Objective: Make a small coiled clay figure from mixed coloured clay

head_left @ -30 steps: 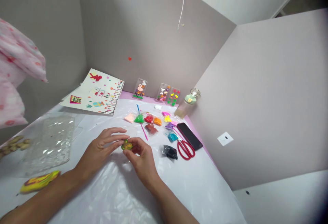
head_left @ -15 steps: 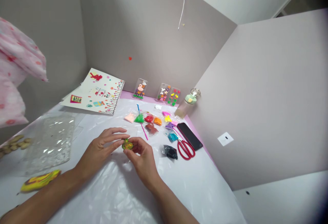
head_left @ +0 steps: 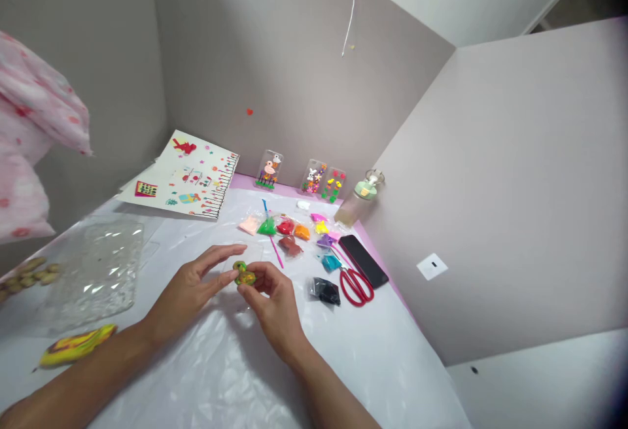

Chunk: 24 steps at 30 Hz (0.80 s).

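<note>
A small green and yellow clay piece (head_left: 244,274) is pinched in my right hand (head_left: 272,298), a little above the covered table (head_left: 196,377). My left hand (head_left: 193,288) has its thumb tip against the left side of the piece, its fingers spread away from the thumb. Under the hands lies a clear, flat sheet, partly hidden. Beyond them are packets of coloured clay: green (head_left: 267,226), red (head_left: 285,227), orange (head_left: 301,232), brown (head_left: 290,246) and black (head_left: 326,291).
Red-handled scissors (head_left: 356,287) and a phone (head_left: 364,261) lie at the right. A bottle (head_left: 358,199) and decorated clear cases (head_left: 269,169) stand by the wall. At the left are a notebook (head_left: 181,177), bubble wrap (head_left: 98,272) and a yellow clay piece (head_left: 77,346).
The fingers of my left hand have lifted and opened away from the clay piece, showing more of its green top. My right hand has barely moved.
</note>
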Tool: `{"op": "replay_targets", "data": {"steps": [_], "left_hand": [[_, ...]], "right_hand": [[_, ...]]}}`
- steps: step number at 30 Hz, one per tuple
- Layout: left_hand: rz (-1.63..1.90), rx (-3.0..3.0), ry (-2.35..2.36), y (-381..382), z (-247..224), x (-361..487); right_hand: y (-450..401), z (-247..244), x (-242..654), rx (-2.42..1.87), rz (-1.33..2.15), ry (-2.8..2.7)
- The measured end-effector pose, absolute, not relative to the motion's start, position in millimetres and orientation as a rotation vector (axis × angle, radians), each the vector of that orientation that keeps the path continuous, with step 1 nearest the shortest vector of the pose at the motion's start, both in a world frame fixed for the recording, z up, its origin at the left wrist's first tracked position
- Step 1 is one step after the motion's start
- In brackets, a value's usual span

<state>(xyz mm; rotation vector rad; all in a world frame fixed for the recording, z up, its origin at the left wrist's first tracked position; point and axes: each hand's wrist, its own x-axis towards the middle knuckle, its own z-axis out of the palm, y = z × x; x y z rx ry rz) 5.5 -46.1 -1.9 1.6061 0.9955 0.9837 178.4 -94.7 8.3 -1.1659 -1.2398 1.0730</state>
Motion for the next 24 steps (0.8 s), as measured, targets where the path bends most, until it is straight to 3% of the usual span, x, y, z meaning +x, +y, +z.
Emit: {"op": "replay_targets", "data": {"steps": [24], "left_hand": [[0.922, 1.409, 0.971, -45.7, -2.4, 6.7]], "right_hand": [[-94.7, 5.4, 177.5, -1.173, 1.083, -1.273]]}}
